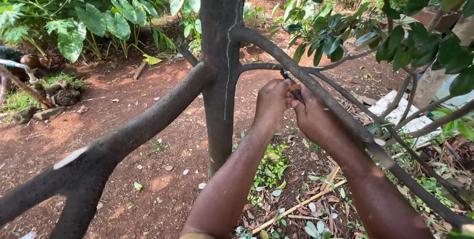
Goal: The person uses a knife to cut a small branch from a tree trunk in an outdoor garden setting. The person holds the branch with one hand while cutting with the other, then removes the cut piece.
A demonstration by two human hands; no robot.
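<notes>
Both of my hands are raised to a thin branch [269, 65] that leaves the dark tree trunk [220, 46] toward the right. My left hand [270, 102] and my right hand [312, 116] are closed together around a small pruning tool with an orange and black handle [296, 91]. Its dark blades [286, 75] sit right at the thin branch. A thicker branch [316, 88] slopes down to the right, crossing in front of my right wrist.
A heavy limb [123, 135] runs down to the lower left. Leafy twigs [395, 46] fill the upper right. Red soil, dry leaves and sticks [301, 204] lie below. Broad-leaved plants [98, 22] and stones [64, 96] stand at the left.
</notes>
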